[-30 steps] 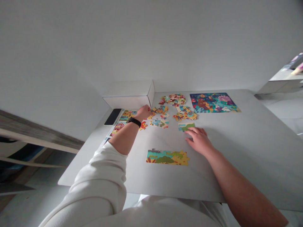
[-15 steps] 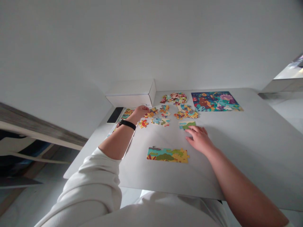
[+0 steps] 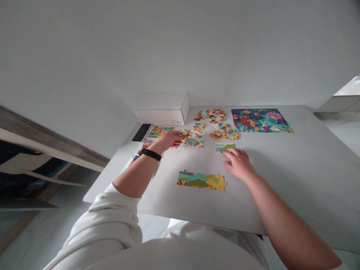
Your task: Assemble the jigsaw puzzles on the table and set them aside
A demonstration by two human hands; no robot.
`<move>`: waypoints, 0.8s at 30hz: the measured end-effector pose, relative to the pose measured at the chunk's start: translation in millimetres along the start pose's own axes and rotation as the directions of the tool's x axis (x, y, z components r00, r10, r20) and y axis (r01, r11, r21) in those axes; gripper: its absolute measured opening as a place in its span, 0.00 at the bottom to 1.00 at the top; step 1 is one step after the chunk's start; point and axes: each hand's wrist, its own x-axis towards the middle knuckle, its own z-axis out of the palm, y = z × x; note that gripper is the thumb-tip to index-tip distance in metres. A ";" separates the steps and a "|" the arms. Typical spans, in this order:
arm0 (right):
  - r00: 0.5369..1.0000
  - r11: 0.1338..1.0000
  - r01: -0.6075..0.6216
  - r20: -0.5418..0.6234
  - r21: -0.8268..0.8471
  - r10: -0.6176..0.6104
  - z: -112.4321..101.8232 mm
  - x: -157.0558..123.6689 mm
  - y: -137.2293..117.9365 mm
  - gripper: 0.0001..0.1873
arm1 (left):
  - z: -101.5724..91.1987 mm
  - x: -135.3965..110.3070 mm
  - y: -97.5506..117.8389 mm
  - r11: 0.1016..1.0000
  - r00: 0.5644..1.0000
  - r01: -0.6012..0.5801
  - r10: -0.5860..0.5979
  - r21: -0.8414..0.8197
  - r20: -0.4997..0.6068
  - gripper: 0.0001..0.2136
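My left hand (image 3: 170, 139), with a black watch at the wrist, is curled over a red and yellow puzzle piece near a cluster of loose puzzle pieces (image 3: 194, 137) on the white table (image 3: 295, 168). My right hand (image 3: 238, 162) lies flat with fingers spread, its fingertips touching a small green and blue joined piece (image 3: 224, 146). A partly built strip of puzzle (image 3: 201, 180) lies closer to me, between my arms.
A finished dark blue puzzle (image 3: 260, 120) lies at the far right. More loose pieces (image 3: 211, 114) sit by a white box (image 3: 163, 108) against the wall. A black phone (image 3: 141, 132) and picture sheets (image 3: 159, 131) lie at the table's left edge.
My left hand has drawn back from the far pile toward me, closing over a red and yellow piece. The right hand stays on the green piece. The view has shifted a little.
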 end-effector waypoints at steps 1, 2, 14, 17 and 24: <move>1.000 1.000 0.000 0.004 0.001 0.000 -0.5 0.1 0.1 0.21 | 1.1 -1.9 -0.6 1.000 1.000 0.000 0.000 0.005 0.005 0.16; 1.000 1.000 0.000 0.008 0.002 0.000 -0.9 0.3 0.1 0.21 | 2.3 -3.8 -0.8 1.000 1.000 -0.001 0.001 0.012 0.003 0.15; 1.000 0.999 -0.011 0.026 0.032 0.010 -4.4 2.1 -0.2 0.22 | 9.8 -26.4 -0.9 0.992 0.998 0.010 -0.003 0.127 -0.055 0.16; 1.000 0.999 -0.001 0.018 0.032 0.000 -3.8 2.4 1.0 0.22 | 9.1 -28.6 -3.2 0.990 0.999 0.020 -0.017 0.138 -0.027 0.17; 1.000 1.000 -0.013 0.028 0.024 0.012 -4.0 2.5 -0.7 0.21 | 9.0 -30.1 -10.5 0.910 0.995 0.049 -0.007 0.412 -0.104 0.13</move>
